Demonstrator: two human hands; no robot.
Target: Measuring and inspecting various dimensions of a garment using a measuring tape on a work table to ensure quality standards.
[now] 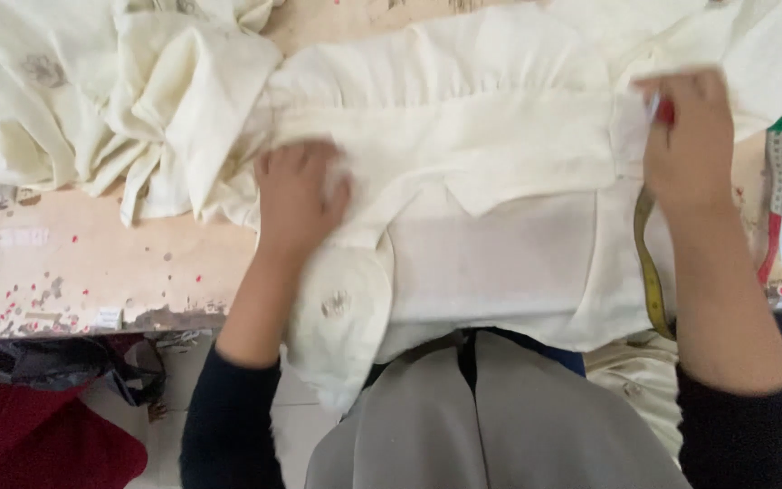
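Garment (463,154) of cream cloth lies spread flat on the worktop (92,263), with its lower edge hanging over the near side toward the person. The left hand (299,195) rests palm down on the cloth, fingers together and slightly curled, pressing it against the worktop. The right hand (688,145) is closed around a small red thing (665,110) at the right part of the garment; it is possibly a piece of chalk, but the view is too blurred to be sure.

A yellow tape measure (649,272) lies under the right forearm and runs down the edge of the cloth. At the far left a pile (119,100) of the same cream cloth is bunched up, touching the garment. A second tape (776,199), green and red, lies at the right edge of the worktop.

I judge that the cloth may slide or wrinkle if the left hand presses unevenly, because much of it hangs free. The yellow tape may also be dragged off by the right sleeve.
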